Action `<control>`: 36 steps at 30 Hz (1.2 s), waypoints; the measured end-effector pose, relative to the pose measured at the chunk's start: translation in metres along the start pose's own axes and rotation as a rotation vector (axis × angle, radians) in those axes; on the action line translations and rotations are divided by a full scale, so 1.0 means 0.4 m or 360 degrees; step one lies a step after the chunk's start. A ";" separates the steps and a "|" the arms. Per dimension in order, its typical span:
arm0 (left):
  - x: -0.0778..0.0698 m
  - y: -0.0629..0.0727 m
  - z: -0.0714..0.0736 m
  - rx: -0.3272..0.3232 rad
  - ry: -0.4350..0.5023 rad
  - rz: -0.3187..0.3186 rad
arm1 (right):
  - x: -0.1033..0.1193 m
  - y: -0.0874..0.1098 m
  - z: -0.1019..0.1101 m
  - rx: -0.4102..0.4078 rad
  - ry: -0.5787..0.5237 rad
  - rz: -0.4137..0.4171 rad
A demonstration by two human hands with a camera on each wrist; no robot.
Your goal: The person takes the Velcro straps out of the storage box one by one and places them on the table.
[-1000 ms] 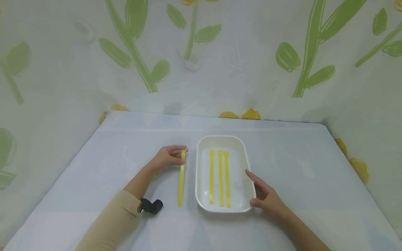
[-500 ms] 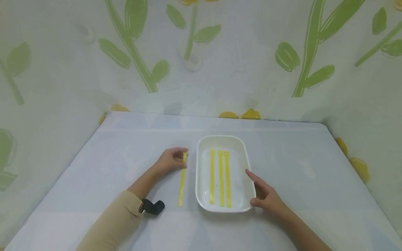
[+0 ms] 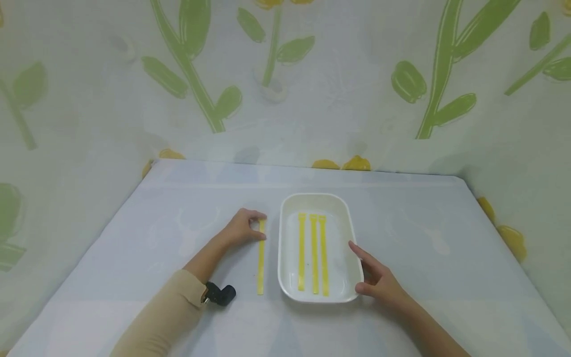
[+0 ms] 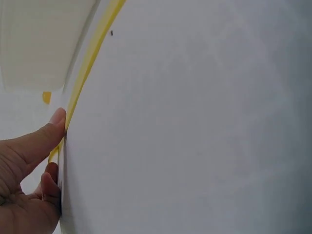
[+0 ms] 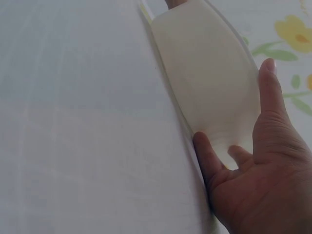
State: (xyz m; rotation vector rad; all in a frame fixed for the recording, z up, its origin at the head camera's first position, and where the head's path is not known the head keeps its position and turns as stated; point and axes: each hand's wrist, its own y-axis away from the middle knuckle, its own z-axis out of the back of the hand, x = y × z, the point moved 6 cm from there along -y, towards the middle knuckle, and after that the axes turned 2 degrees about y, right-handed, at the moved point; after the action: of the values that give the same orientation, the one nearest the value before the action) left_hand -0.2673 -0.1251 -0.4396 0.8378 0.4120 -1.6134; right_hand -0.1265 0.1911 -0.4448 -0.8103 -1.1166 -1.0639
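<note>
A yellow strap [image 3: 260,267] with the look of a hook-and-loop cable tie lies lengthwise on the table, left of the white tray [image 3: 282,248]. At its far end, my left hand [image 3: 241,228] pinches it; the fingers hide its head. The left wrist view has the thumb [image 4: 57,119] right at the strap's edge. Several similar yellow straps [image 3: 314,258] lie side by side inside the tray, with widened, slotted heads at the far end. My right hand [image 3: 383,285] holds the tray's right side, one finger over the rim and others against the outer wall [image 5: 209,73].
A pale patterned cloth covers the table [image 3: 424,223]. Behind it stands a wall [image 3: 334,99] printed with green stems and leaves. A black wrist device [image 3: 220,294] sticks out from the left sleeve [image 3: 165,312].
My left hand has shifted slightly nearer and brought the strap from a slight slant to nearly straight, close beside the tray. The right hand and the tray stay where they were.
</note>
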 end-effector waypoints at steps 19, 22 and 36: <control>0.004 -0.004 0.013 -0.0036 -0.0091 -0.0009 | 0.002 -0.002 -0.002 0.0045 -0.0046 0.0113; 0.003 -0.008 0.017 0.0015 -0.0048 -0.0026 | 0.003 -0.003 -0.003 0.0049 -0.0049 0.0112; -0.073 -0.025 0.067 0.0206 0.0189 -0.0110 | 0.005 0.000 -0.002 0.0067 -0.0068 0.0132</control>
State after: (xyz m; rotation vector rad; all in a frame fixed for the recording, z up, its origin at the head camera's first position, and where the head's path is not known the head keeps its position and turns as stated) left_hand -0.2838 -0.1206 -0.4025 1.0308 0.4274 -1.6731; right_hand -0.1261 0.1898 -0.4432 -0.8425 -1.1281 -0.9550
